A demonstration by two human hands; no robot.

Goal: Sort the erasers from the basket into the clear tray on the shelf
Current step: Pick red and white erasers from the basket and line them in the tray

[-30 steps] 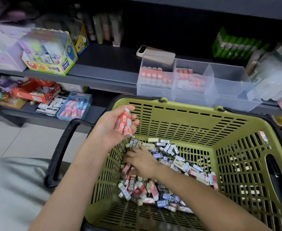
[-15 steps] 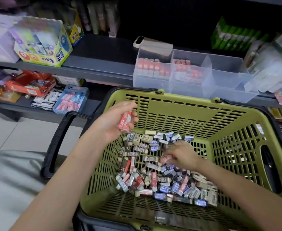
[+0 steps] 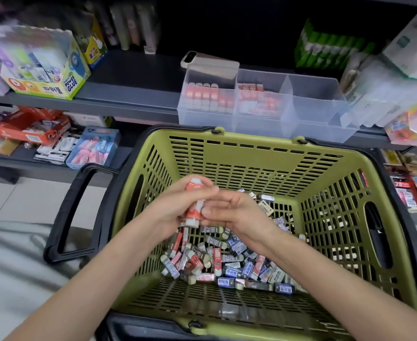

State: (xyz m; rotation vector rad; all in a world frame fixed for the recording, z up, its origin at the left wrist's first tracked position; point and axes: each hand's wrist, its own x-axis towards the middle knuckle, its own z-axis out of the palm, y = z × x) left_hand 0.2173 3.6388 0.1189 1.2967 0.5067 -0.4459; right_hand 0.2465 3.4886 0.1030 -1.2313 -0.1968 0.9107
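Observation:
An olive-green basket (image 3: 259, 161) holds a pile of several erasers (image 3: 227, 262) in red, blue and dark sleeves. Above the pile, my left hand (image 3: 177, 205) grips a small stack of red-sleeved erasers (image 3: 194, 212). My right hand (image 3: 232, 212) meets it from the right, its fingertips pinching the lower end of the same stack. On the shelf behind the basket stands the clear tray (image 3: 318, 119). Its left and middle compartments hold rows of red erasers; nothing shows in the right compartment.
A phone (image 3: 209, 62) lies on the tray's back left corner. A glue box (image 3: 42, 67) stands on the shelf at left, packaged goods (image 3: 384, 99) at right. Lower shelves hold more stationery. The basket's black handle (image 3: 72, 212) hangs to the left.
My right hand has come up out of the eraser pile and joined my left hand at the red erasers. My left hand has shifted right, over the basket's middle.

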